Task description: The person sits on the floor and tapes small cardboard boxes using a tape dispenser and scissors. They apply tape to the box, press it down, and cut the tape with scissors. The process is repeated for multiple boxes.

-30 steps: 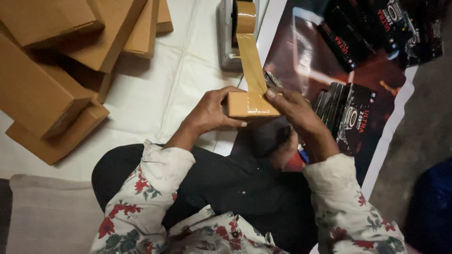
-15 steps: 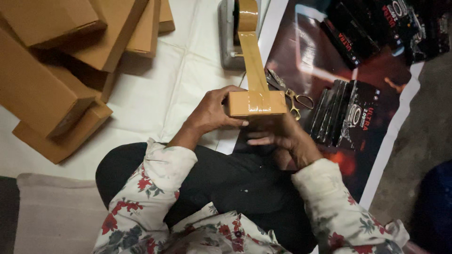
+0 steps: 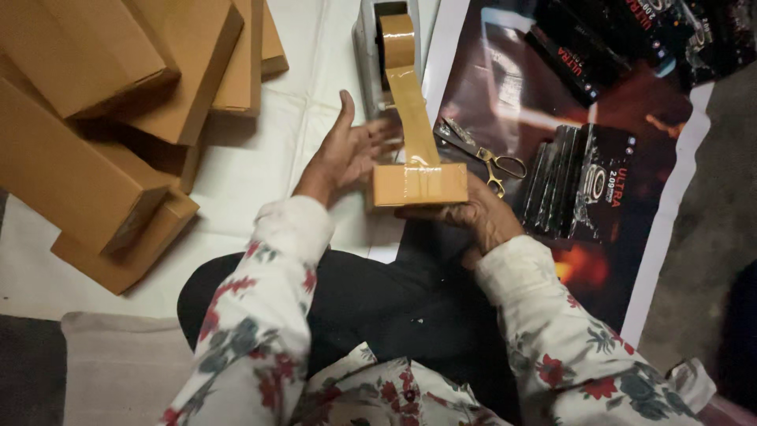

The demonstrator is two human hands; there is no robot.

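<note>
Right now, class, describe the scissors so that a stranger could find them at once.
Start at the dark poster spread on the floor. The scissors lie on it between the tape dispenser and the stack of black packets, just above the small taped box. They alone are metal, with gold-coloured loop handles.

You hold a small brown cardboard box (image 3: 419, 184) level, its end facing you, just below the tape dispenser (image 3: 386, 47); a brown tape strip (image 3: 413, 106) runs taut from dispenser to box top.

White long sleeves (image 3: 260, 315) (red-green floral print), dark trousers (image 3: 378, 308).
</note>
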